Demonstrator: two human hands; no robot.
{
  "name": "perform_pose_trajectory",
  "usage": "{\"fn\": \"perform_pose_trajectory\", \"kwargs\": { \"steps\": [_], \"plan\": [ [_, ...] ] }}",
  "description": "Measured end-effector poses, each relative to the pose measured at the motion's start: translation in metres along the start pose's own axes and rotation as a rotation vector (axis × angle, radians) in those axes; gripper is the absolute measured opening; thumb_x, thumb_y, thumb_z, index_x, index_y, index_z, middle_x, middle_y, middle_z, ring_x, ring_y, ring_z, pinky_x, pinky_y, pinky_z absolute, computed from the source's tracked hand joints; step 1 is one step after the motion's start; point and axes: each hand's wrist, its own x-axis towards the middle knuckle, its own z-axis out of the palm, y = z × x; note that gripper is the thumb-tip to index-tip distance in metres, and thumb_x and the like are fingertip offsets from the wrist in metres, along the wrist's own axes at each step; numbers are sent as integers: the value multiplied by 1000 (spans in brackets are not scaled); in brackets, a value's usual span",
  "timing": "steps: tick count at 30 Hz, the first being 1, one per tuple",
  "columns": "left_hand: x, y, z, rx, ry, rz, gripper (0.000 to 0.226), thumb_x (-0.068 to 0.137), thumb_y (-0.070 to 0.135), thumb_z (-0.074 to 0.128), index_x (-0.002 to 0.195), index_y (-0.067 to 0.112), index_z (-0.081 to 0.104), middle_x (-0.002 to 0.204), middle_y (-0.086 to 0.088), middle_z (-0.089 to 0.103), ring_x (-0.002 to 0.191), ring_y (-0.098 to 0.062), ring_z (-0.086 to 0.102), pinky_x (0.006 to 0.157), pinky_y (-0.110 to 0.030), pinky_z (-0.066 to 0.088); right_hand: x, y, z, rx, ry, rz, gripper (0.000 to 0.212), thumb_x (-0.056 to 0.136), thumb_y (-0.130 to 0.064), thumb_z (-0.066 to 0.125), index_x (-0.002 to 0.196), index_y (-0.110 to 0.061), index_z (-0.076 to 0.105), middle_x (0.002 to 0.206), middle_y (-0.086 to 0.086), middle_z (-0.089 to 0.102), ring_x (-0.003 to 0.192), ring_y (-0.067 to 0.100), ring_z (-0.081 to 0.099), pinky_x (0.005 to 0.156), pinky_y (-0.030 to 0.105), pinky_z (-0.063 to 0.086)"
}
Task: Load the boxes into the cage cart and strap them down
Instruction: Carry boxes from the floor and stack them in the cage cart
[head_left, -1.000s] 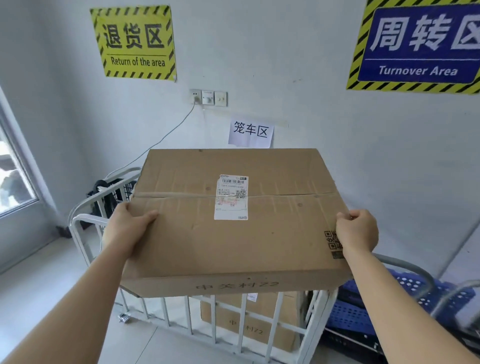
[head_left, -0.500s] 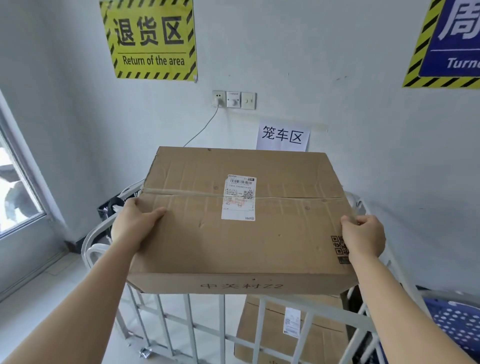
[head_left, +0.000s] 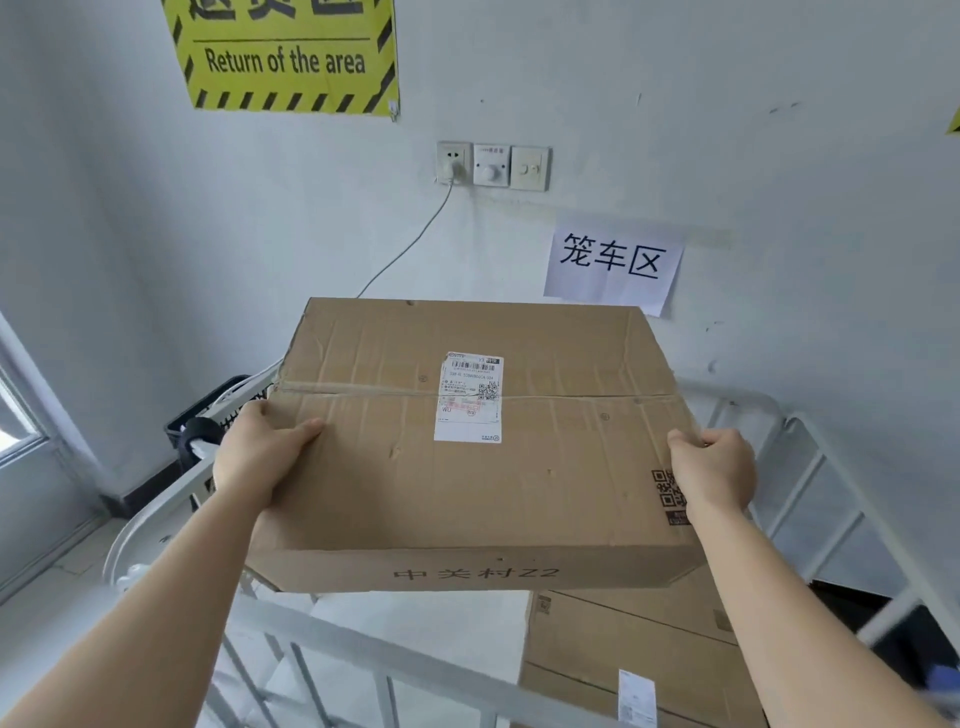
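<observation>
Head view, looking down along two bare forearms toward a white wall. Held up between both hands, a large brown cardboard box (head_left: 467, 483), taped across its top and carrying a white shipping label (head_left: 472, 397) and a printed QR code (head_left: 669, 491). Gripped at the left edge by the left hand (head_left: 260, 457), thumb laid on the top face and fingers out of sight down the side. Clutched at the right edge by the right hand (head_left: 717, 478), fingers curled over the rim of the top. Poised in the air above the near rail of the white cage cart (head_left: 395, 657), over the cart's open inside and not yet set down.

Already lying inside, low and to the right, a second cardboard box (head_left: 639, 660), partly covered from this angle by the carried one; impossible to tell whether touching. Judged from that: loading under way, with one box in and this one about to follow. Left to do, as far as can be told: lowering this box past the rail, seating it beside or upon the other, bringing any further boxes, then strapping the load. No strap in sight anywhere.

Behind the cart, a yellow hazard-striped sign (head_left: 285, 57) reading "Return of the area", a paper notice (head_left: 613, 265) in Chinese characters, a wall socket (head_left: 453, 163) with a grey cable (head_left: 410, 244) trailing down, and a black crate (head_left: 208, 402) by the left rail.
</observation>
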Motion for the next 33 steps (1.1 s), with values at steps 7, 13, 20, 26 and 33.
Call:
{"fn": "perform_pose_trajectory", "kwargs": {
  "steps": [7,13,20,26,33],
  "plan": [
    [93,-9,44,32,-48,-31,75,79,42,74,141,14,41,135,-8,54,121,-32,52,89,-40,43,39,-13,87,-88,3,15,34,83,-19,67,57,-3,52,59,12,55,53,27,47,47,21,30],
    [173,-27,83,57,-124,-65,76,79,41,75,141,14,41,134,-8,54,119,-31,53,86,-39,43,54,-17,158,-167,4,71,29,79,-17,63,57,1,57,64,17,62,61,34,55,49,26,38],
    [273,-61,125,124,-254,-67,79,78,44,75,142,15,39,137,-10,53,121,-34,52,96,-46,46,46,-12,242,-227,34,212,22,78,-21,63,62,-6,62,68,13,65,71,37,62,61,34,50],
    [330,-99,163,169,-381,-95,85,76,42,78,144,14,36,140,-10,50,122,-34,51,89,-42,45,40,15,300,-328,28,302,15,74,-27,64,72,-12,66,88,14,68,86,37,61,75,40,54],
    [374,-142,212,304,-430,-179,96,64,54,82,141,20,36,133,-18,51,121,-38,49,99,-51,44,47,60,357,-424,-60,336,14,79,-19,67,71,-9,64,92,10,63,86,35,59,63,31,42]
  ]
}}
